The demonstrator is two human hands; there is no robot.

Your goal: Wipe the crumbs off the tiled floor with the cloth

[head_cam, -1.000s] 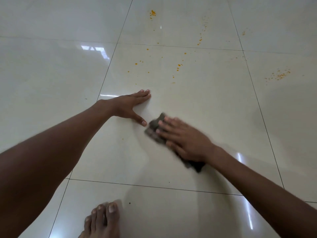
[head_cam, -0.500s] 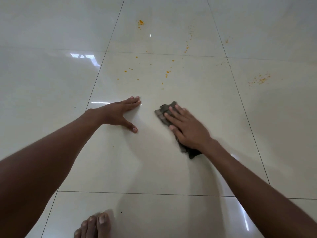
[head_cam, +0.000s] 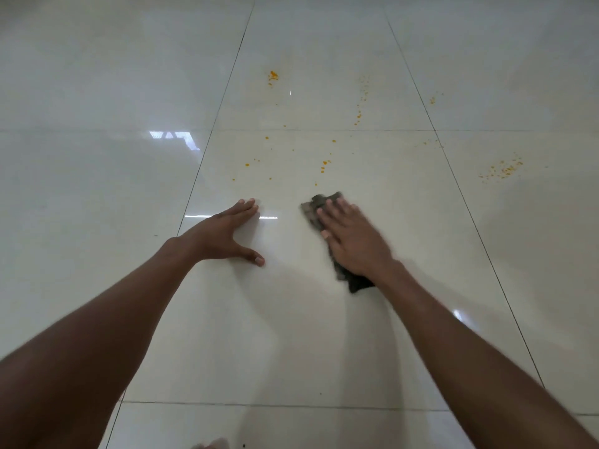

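right hand [head_cam: 355,243]: fingers straight and close together, palm pressed flat on the cloth, pinning it to the floor; its outline is slightly blurred.
cloth [head_cam: 316,209]: dark, crumpled, lying on the middle tile; one end shows past the fingertips, the other near the wrist.
left hand [head_cam: 227,231]: flat on the same tile, fingers straight and thumb splayed out, holding nothing; it looks like a brace for body weight.
crumbs [head_cam: 325,165]: orange specks scattered just beyond the cloth, more on the far tile [head_cam: 273,76] and a patch off to the right [head_cam: 504,170].
tiled floor [head_cam: 97,189]: glossy and pale, so the cloth should slide easily.
step in hand: pushing the cloth forward into the nearest specks, by my reading.
doing it well: keep the palm weight even, lead with the cloth's front edge, and sweep in overlapping strokes that gather the specks into one pile.
risk: a fast stroke could flick light crumbs sideways; the grout lines may trap some.
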